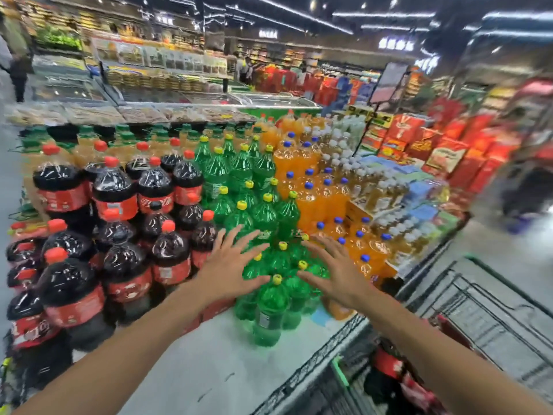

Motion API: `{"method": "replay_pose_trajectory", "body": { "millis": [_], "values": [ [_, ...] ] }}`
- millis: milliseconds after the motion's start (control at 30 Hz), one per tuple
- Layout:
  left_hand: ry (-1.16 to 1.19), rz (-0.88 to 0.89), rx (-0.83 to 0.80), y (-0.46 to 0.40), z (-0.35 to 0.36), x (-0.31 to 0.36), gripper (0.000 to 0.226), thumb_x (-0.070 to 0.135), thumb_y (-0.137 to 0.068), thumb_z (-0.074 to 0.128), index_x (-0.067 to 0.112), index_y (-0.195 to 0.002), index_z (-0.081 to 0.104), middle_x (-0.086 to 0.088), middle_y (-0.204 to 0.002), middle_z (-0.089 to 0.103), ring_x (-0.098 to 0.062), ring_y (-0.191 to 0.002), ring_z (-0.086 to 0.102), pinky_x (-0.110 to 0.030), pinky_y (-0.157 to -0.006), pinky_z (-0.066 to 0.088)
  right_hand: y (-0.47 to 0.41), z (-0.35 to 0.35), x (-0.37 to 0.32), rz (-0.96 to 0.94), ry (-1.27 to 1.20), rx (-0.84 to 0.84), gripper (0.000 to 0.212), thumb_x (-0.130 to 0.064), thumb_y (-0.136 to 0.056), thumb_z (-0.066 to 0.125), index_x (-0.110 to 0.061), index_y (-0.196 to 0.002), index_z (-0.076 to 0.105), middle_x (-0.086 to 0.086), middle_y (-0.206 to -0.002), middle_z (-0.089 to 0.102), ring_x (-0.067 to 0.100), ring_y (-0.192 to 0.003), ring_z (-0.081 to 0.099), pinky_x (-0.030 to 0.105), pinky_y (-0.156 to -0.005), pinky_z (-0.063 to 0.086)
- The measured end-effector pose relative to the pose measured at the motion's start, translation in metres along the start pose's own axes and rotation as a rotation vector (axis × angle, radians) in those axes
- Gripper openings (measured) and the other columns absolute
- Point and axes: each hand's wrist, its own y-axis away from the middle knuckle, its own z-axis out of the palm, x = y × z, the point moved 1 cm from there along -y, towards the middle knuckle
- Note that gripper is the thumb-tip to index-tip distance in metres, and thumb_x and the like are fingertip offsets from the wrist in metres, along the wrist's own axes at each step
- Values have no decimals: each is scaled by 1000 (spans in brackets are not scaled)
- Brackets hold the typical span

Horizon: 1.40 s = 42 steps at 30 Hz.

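The person's two bare forearms [134, 339] stretch out from the bottom edge. They end in the left hand [233, 265] and the right hand [338, 274]. Both hands are released, with fingers straight and spread and palms turned toward each other, grasping nothing.

Beneath the hands lies a pale, flat display platform [209, 354]. Below and to the right of the right hand stands a grey wire shopping trolley [484, 298], with dark red-labelled bottles [386, 362] lying in it. Left of the left hand rises a block of large dark cola bottles with red caps and red labels [125, 265]. Beyond the right hand's fingertips stand orange plastic soda bottles with blue caps [308, 202].

Between the two hands stands the cluster of green plastic bottles with yellow caps [281, 262]. The foremost green bottle [270, 313] stands upright just below the two thumbs. Blur hides whether any finger touches the bottles.
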Motion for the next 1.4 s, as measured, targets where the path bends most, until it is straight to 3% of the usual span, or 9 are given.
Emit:
{"method": "replay_pose_trajectory", "body": {
  "millis": [100, 167, 400, 533, 733, 800, 933, 1200, 1400],
  "values": [
    [4, 112, -39, -32, 11, 49, 96, 95, -71, 12, 44, -150, 33, 7, -165, 15, -30, -153, 2, -59, -122, -3, 48, -29, 39, 113, 16, 2, 90, -95, -83, 25, -45, -157, 29, -15, -170, 13, 17, -159, 5, 57, -128, 13],
    [30, 177, -65, -51, 19, 85, 97, 94, -70, 4, 46, -151, 27, 9, -166, 9, -27, -153, -4, -59, -121, -6, 82, -51, 63, 217, 14, 14, 80, -86, -88, 34, -44, -157, 32, -15, -170, 15, 17, -159, 3, 55, -127, 13],
    [66, 384, -111, -98, 48, 238, 96, 95, -71, 10, 43, -148, 37, 6, -165, 18, -30, -153, 0, -59, -121, -5, 206, -108, 162, 453, 78, 91, 82, -90, -87, 31, -43, -155, 34, -14, -168, 20, 19, -158, 9, 52, -128, 15],
    [88, 467, -144, -110, 65, 335, 108, 97, -62, -5, 45, -149, 33, 8, -165, 15, -28, -153, -3, -58, -121, -8, 280, -139, 212, 529, 56, 126, 82, -90, -88, 31, -42, -154, 37, -11, -167, 25, 18, -157, 14, 54, -127, 18],
    [97, 520, -295, -120, 93, 452, 76, 83, -85, 28, 46, -151, 25, 10, -166, 8, -21, -152, -14, -56, -121, -14, 368, -174, 273, 595, -1, 200, 72, -74, -95, 45, -36, -156, 38, -8, -165, 31, 16, -154, 19, 42, -126, 13],
    [95, 525, -330, -123, 104, 477, 77, 83, -84, 28, 45, -151, 25, 9, -165, 9, -21, -153, -12, -54, -121, -16, 389, -176, 292, 608, -12, 201, 71, -73, -95, 46, -37, -156, 38, -7, -164, 33, 17, -154, 21, 41, -127, 14],
    [63, 513, -389, -130, 128, 506, 80, 83, -84, 27, 44, -153, 24, 9, -165, 10, -21, -153, -11, -53, -121, -15, 415, -169, 328, 657, -51, 190, 75, -80, -94, 42, -38, -156, 37, -5, -165, 34, 20, -154, 24, 50, -127, 20],
    [73, 424, -509, -162, 178, 496, 76, 78, -88, 35, 44, -153, 19, 7, -166, 8, -21, -153, -10, -53, -122, -11, 391, -147, 357, 703, -143, 156, 70, -64, -98, 50, -27, -157, 38, 2, -164, 35, 20, -152, 25, 37, -124, 15],
    [139, 354, -536, -198, 226, 460, 79, 78, -86, 37, 40, -154, 22, 5, -165, 13, -26, -153, -3, -53, -123, -7, 342, -121, 378, 735, -181, 98, 73, -66, -98, 50, -26, -157, 37, 1, -162, 38, 21, -151, 29, 41, -122, 23]
  ]
}}
